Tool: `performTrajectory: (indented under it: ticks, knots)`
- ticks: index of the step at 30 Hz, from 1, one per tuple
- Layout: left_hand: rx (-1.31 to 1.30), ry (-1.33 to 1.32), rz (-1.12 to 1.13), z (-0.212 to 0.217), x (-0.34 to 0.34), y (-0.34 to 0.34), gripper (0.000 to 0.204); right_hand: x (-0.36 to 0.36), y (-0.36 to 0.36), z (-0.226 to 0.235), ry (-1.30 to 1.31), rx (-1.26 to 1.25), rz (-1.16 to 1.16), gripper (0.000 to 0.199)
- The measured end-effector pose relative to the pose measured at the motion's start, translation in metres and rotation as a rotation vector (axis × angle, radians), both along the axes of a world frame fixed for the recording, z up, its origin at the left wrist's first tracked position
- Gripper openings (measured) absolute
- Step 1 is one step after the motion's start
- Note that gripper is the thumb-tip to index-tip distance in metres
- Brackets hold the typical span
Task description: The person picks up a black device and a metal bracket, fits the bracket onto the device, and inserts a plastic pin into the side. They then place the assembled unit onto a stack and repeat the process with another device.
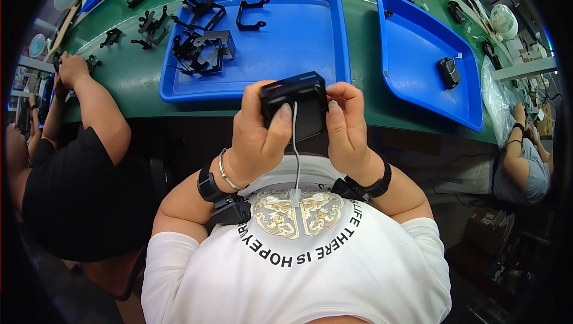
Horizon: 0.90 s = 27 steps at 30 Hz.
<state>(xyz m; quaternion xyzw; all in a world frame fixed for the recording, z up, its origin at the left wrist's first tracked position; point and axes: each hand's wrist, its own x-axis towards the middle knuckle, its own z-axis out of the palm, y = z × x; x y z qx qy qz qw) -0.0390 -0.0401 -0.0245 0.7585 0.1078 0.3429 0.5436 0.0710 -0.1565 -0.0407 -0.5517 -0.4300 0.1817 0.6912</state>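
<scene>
A long green work table [125, 76] curves across the far side, and two big blue plastic trays sit on it. The left blue tray [298, 37] holds a pile of thin black plastic frames [200, 49] at its left end, and more frames lie on the table further left. The right blue tray [418, 67] holds just one small black boxy part [448, 72]. A clear plastic bag [495, 100] lies crumpled at the table's right edge, and small white fans [503, 20] stand at the far right; no labels show on any of them that can be made out. Another person in a black shirt [65, 198] works on the left. Near the middle, close to the chest, both hands hold up a small black plastic box [295, 106] with a thin white wire [296, 157] hanging down to a little white plug. The left hand [259, 136] wraps its fingers round the box's left side with the thumb pressed on the front. The right hand [346, 130] grips the right side the same way. The box looks light, hard and stiff, maybe a bit smooth, so holding it by its two sides seems best. The wire looks soft and bendy and could snag, so it should not be pulled.
</scene>
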Motion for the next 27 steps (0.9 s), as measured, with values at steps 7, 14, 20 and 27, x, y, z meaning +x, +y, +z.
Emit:
performTrajectory:
  ticks: [7,14,20,27]
  knots:
    - [-0.020,-0.012,-0.045,0.001,-0.001,0.002,0.027,0.004,-0.005,0.002,0.261,0.030,0.129,0.022]
    - [-0.467,0.035,-0.072,0.006,0.002,0.004,0.028,0.014,-0.006,0.006,-0.451,0.004,-0.124,0.013]
    - [-0.258,0.095,-0.089,0.002,-0.004,0.004,0.026,0.015,-0.009,0.007,-0.668,-0.036,-0.172,0.016]
    - [-0.264,-0.032,-0.024,0.000,0.003,-0.004,0.027,0.009,-0.004,0.004,-0.432,0.005,-0.162,0.013]
